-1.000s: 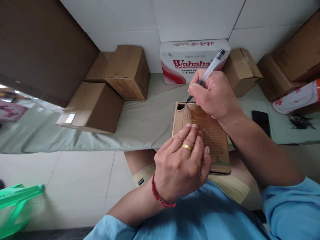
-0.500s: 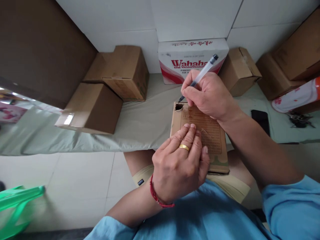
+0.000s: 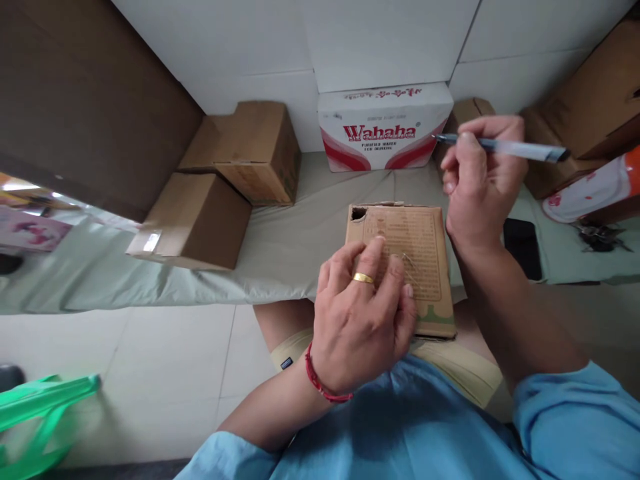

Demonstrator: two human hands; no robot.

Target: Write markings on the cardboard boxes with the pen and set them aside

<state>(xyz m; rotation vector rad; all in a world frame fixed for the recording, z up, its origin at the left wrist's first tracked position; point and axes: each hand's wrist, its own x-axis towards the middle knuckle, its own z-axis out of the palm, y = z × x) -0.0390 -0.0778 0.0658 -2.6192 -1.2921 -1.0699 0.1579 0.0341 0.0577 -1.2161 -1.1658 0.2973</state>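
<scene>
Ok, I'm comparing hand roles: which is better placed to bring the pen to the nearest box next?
Probably the right hand: it holds the pen. The left hand lies on the nearest box, apparently steadying it.

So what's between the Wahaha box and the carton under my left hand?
In the head view, a strip of green cloth lies between the Wahaha box and the carton.

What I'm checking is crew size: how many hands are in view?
2: the left hand resting on the nearest cardboard box, and the right hand to its right, holding a pen.
</scene>
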